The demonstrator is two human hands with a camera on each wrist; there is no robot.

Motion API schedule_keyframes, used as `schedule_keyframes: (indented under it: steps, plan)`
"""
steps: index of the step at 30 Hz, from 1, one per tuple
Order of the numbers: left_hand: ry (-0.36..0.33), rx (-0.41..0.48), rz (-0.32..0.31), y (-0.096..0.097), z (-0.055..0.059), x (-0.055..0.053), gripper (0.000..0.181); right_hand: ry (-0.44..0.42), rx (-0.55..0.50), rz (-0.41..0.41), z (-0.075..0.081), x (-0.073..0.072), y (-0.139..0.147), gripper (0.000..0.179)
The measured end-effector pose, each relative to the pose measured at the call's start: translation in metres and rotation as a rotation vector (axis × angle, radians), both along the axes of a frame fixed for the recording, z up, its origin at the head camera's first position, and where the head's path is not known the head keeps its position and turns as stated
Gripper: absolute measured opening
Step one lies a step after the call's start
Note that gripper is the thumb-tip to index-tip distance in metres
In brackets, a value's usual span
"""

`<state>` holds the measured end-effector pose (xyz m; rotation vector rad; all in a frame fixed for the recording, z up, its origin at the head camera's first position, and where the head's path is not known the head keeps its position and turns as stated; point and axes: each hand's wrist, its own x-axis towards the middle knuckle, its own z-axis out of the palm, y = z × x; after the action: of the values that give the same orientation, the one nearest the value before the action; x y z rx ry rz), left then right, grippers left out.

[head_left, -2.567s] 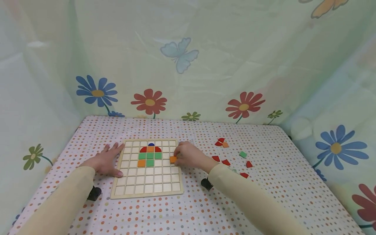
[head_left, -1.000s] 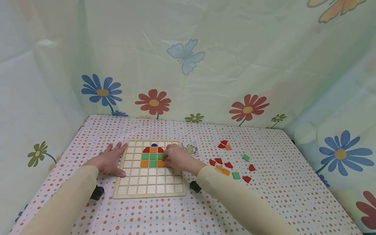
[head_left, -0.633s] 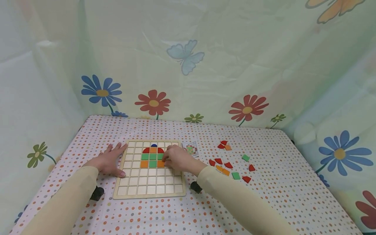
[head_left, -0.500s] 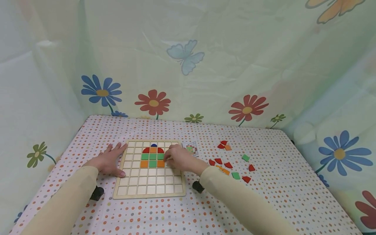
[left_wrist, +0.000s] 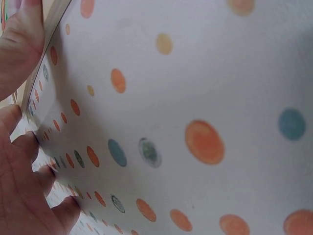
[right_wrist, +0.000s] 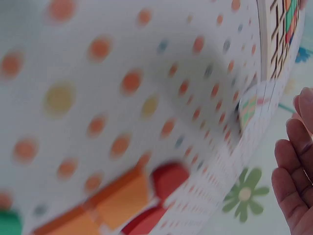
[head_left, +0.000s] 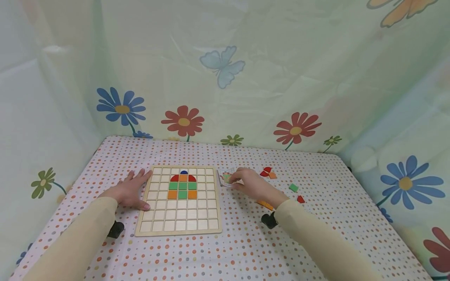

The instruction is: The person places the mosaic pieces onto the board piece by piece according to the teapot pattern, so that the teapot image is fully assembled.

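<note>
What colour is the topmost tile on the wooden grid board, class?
The topmost tile on the wooden grid board is dark blue; the head view shows it best.

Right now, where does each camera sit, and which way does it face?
Head: worn on the head, facing forward and down at the grid board; left hand, right hand and sleeves show.
Left wrist: on that wrist, facing the spotted cloth; left thumb and fingers show.
Right wrist: on that wrist, facing spotted cloth and orange tiles; right fingers show.
Shared: head and right wrist both show the card.
</note>
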<state>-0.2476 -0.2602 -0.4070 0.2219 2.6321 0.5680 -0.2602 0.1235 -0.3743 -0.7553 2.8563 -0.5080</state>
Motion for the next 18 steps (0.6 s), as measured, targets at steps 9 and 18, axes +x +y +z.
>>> schedule_keyframes:
  steps: [9,18]
  plan:
    - [0.004,-0.020,-0.006,0.000,-0.001,-0.002,0.121,0.040,0.029,-0.149,0.006,0.006,0.063,0.014]
    - [-0.011,-0.007,-0.018,-0.001,0.001,-0.001,0.122,-0.002,0.017,-0.213,-0.002,0.022,0.105,0.015]
